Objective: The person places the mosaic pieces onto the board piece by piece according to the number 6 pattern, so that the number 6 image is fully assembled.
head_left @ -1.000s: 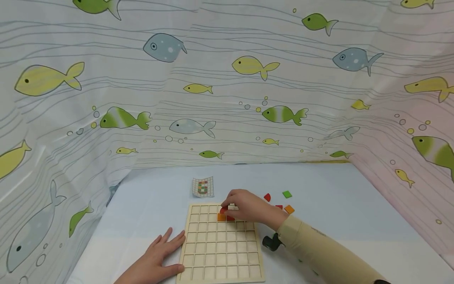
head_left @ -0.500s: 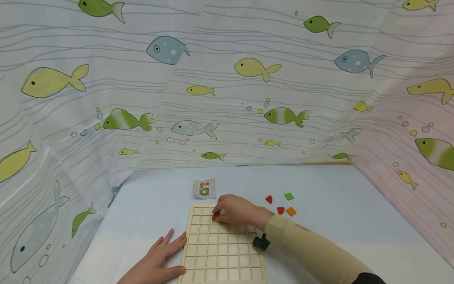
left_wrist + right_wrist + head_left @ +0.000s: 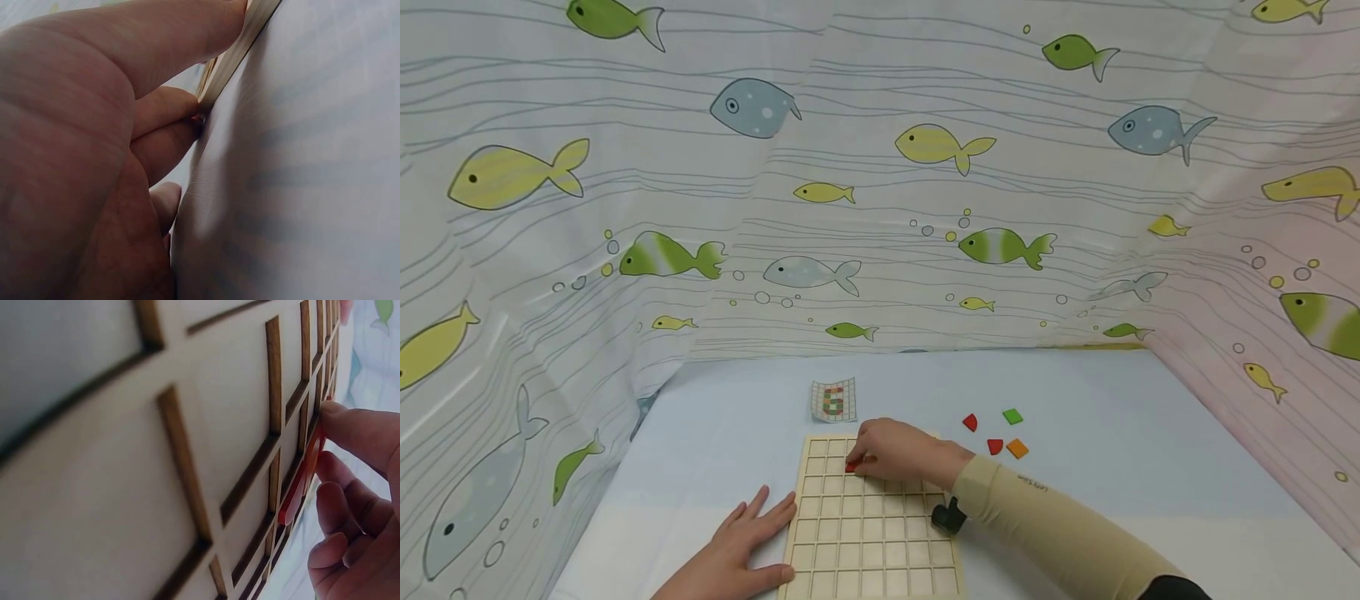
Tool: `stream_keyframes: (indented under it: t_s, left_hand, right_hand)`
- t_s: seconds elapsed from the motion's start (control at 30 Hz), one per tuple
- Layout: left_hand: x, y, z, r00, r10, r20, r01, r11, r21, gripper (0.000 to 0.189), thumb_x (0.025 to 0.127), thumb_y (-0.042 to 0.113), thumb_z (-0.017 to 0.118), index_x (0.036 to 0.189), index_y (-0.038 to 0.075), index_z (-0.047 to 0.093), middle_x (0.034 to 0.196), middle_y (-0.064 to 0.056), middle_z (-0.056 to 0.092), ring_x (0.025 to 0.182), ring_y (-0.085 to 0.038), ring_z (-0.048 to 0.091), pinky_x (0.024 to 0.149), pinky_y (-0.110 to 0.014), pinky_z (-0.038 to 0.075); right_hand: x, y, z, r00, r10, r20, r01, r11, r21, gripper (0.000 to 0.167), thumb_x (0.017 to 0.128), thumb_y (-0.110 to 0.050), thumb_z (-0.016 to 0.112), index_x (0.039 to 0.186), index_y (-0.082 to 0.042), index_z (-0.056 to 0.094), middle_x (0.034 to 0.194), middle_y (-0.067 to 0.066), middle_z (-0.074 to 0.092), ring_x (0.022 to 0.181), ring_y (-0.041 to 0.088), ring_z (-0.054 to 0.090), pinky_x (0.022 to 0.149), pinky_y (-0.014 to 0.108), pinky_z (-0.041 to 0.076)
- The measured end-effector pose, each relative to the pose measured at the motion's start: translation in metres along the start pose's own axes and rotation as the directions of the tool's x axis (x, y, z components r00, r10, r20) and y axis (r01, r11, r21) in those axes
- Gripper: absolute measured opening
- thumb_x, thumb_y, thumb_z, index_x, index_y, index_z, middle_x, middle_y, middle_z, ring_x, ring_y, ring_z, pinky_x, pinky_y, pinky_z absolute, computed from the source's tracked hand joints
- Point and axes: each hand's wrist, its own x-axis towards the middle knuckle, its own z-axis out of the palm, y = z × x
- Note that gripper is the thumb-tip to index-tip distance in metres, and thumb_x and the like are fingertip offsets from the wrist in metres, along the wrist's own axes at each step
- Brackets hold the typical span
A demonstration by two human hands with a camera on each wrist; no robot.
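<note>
A pale wooden grid board (image 3: 868,531) lies on the table. My right hand (image 3: 898,450) is over its far part and pinches a small red piece (image 3: 851,467) at a cell in the second row from the far edge. In the right wrist view, another red piece (image 3: 289,506) and an orange piece (image 3: 312,457) sit in cells beside the fingers; in the head view the hand hides them. My left hand (image 3: 747,537) lies flat with spread fingers, its fingertips and thumb against the board's left edge. The left wrist view shows them touching the wooden side (image 3: 240,53).
Right of the board's far corner lie a red quarter-circle (image 3: 971,422), a second red piece (image 3: 995,447), an orange square (image 3: 1017,448) and a green square (image 3: 1012,416). A gridded pattern card (image 3: 833,401) lies behind the board. A fish-print curtain (image 3: 880,250) surrounds the table.
My right hand has moved left with the red piece, from over the orange piece to a cell left of it, then lower toward the board. My left hand stays at the edge.
</note>
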Motion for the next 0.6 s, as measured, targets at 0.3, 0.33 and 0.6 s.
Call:
stream_keyframes:
  t_s: [0.3, 0.33, 0.6]
  left_hand:
    - [0.001, 0.001, 0.001, 1.000, -0.027, 0.008, 0.027, 0.999, -0.026, 0.076, 0.092, 0.040, 0.069, 0.149, -0.001, 0.041, 0.152, -0.021, 0.038, 0.142, -0.054, 0.006, 0.097, -0.005, -0.009]
    - [0.001, 0.001, 0.001, 0.999, -0.032, 0.010, 0.033, 0.999, -0.026, 0.076, 0.092, 0.041, 0.069, 0.149, -0.001, 0.041, 0.152, -0.021, 0.038, 0.142, -0.054, 0.005, 0.098, -0.005, -0.009]
    - [0.001, 0.000, 0.000, 0.998, -0.063, 0.012, 0.064, 0.998, -0.005, 0.079, 0.091, 0.046, 0.068, 0.149, -0.001, 0.041, 0.153, -0.019, 0.038, 0.144, -0.051, 0.006, 0.098, -0.004, -0.010]
  right_hand:
    - [-0.005, 0.000, 0.000, 1.000, -0.006, 0.006, 0.007, 1.000, -0.017, 0.023, 0.093, -0.029, 0.072, 0.114, -0.025, 0.077, 0.094, -0.014, 0.061, 0.080, -0.002, 0.050, 0.072, 0.012, 0.044]
    - [-0.006, -0.001, -0.001, 1.000, -0.010, 0.006, 0.010, 1.000, -0.023, 0.023, 0.093, -0.030, 0.072, 0.115, -0.025, 0.077, 0.095, -0.014, 0.061, 0.081, -0.001, 0.051, 0.072, 0.012, 0.044]
    - [-0.023, -0.002, -0.016, 0.999, 0.022, -0.026, -0.022, 1.000, 0.007, 0.030, 0.094, -0.027, 0.071, 0.122, -0.018, 0.073, 0.111, -0.008, 0.066, 0.101, 0.006, 0.059, 0.087, 0.019, 0.048]
